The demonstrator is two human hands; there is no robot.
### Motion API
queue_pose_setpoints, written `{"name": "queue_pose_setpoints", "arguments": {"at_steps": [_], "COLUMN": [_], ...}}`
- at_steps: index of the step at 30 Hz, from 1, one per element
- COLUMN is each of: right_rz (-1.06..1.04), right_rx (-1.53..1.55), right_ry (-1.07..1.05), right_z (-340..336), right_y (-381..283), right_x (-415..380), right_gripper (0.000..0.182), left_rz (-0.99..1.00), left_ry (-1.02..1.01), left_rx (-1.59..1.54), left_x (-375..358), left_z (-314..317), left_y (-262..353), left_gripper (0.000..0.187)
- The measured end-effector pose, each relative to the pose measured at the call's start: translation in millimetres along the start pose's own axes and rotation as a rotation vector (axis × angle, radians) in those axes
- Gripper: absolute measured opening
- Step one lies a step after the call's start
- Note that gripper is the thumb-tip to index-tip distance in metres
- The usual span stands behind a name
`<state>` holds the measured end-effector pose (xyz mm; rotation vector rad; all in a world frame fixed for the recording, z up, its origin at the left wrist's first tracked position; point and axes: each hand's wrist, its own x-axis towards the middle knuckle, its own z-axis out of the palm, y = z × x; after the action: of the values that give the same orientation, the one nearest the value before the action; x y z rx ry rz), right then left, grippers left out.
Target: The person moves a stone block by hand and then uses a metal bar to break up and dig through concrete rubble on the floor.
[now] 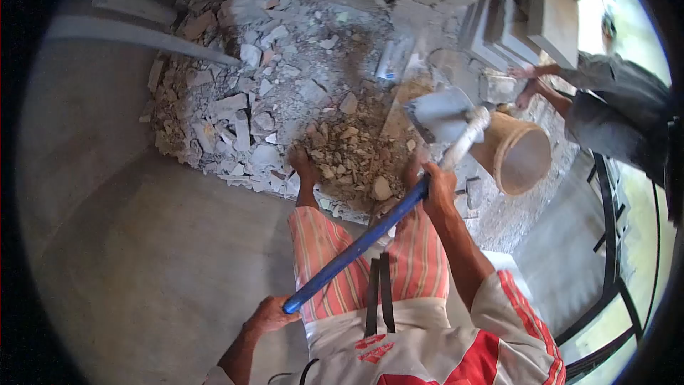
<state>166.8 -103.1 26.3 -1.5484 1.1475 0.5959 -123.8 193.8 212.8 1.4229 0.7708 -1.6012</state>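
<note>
Two grips are taken on one broad-bladed hoe [356, 248], held slantwise above the striped trousers [324, 260]. The butt end is closed in the left hand [271, 314]; the shaft, farther up, is wrapped by the right hand [440, 184], just below the pale section [464, 139] near the head. The blade [438, 110] is held out beside a brown bucket [491, 144], which is tipped, mouth towards the right.

Handling, as judged: shaft stiff, blade probably metal – most weight expected at the far end, with a tendency to roll or dip. Support is best given by the right hand close to the head, steering by the left at the butt. Smooth blue surface possibly slippery if dusty; no fragility expected.

Loose fragments [349, 146] are seen between the feet; a larger rubble heap [249, 100] is spread beyond – coarse, jagged. Farther off, another person's hands [527, 85] are seen near stacked slabs [506, 28].
</note>
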Motion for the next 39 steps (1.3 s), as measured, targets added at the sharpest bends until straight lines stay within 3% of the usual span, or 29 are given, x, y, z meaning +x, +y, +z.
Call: {"name": "queue_pose_setpoints", "arguments": {"at_steps": [3,7,8,9,10,11,13,17,19,21,24,25,27,29,31,34,38,39], "right_rz": [-0.082,-0.185,-0.228,-0.264,-0.361,-0.455,-0.521,-0.502,-0.73,-0.584,-0.379,-0.363,-0.618,-0.693,-0.556,-0.458,-0.377,-0.408], "right_rx": [-0.159,-0.063,-0.035,-0.009,-0.105,-0.2,-0.376,-0.526,-0.793,-0.777,-0.769,-0.765,-0.967,-1.003,-1.022,-1.098,-1.054,-1.069], "right_ry": [-0.154,-0.209,-0.25,-0.29,-0.278,-0.265,-0.167,-0.033,0.108,0.134,-0.016,-0.006,-0.014,-0.068,-0.139,-0.181,-0.238,-0.184], "right_z": [74.0,170.1,189.2,207.1,221.0,233.4,261.1,289.5,288.5,293.2,286.6,282.2,286.3,291.4,311.4,320.8,270.5,260.5], "right_y": [6.3,2.2,1.5,3.7,3.4,4.2,1.8,34.8,71.6,92.1,72.8,78.9,76.0,91.1,107.1,134.3,154.7,155.7], "right_x": [52.1,124.0,146.8,169.5,194.7,219.1,253.5,290.1,311.6,304.8,303.2,300.0,290.6,265.0,233.7,203.4,195.6,197.9], "right_gripper": [0.014,0.016,0.017,0.018,0.019,0.019,0.019,0.022,0.024,0.028,0.031,0.031,0.033,0.039,0.038,0.039,0.032,0.028], "left_rz": [0.02,0.201,0.341,0.311,0.281,0.088,0.28,0.278,0.223,0.198,0.24,0.283,0.175,0.084,0.114,0.044,-0.172,-0.15], "left_ry": [0.056,0.233,0.388,0.393,0.398,0.25,0.291,0.225,0.145,0.126,0.092,0.074,0.024,-0.058,-0.051,-0.052,-0.128,-0.131], "left_rx": [-0.079,-0.143,-0.147,-0.147,-0.148,-0.14,-0.412,-0.523,-0.621,-0.593,-0.668,-0.764,-0.834,-0.971,-1.135,-1.065,-1.115,-1.128], "left_x": [47.1,133.7,166.1,191.5,216.8,235.4,317.9,389.2,402.3,403.8,378.2,363.4,343.3,323.4,296.4,254.4,194.1,187.5], "left_z": [11.9,-6.0,-6.7,-15.3,-23.9,-36.7,-11.5,6.5,9.5,10.3,19.9,30.6,55.3,69.5,68.7,69.1,43.6,40.2], "left_y": [0.0,29.4,28.7,37.9,47.2,60.9,37.5,38.2,34.1,29.8,51.0,55.5,58.8,60.9,51.7,24.3,37.3,43.7], "left_gripper": [0.034,0.032,0.031,0.03,0.029,0.028,0.027,0.027,0.026,0.026,0.026,0.026,0.023,0.019,0.018,0.018,0.017,0.017]}}
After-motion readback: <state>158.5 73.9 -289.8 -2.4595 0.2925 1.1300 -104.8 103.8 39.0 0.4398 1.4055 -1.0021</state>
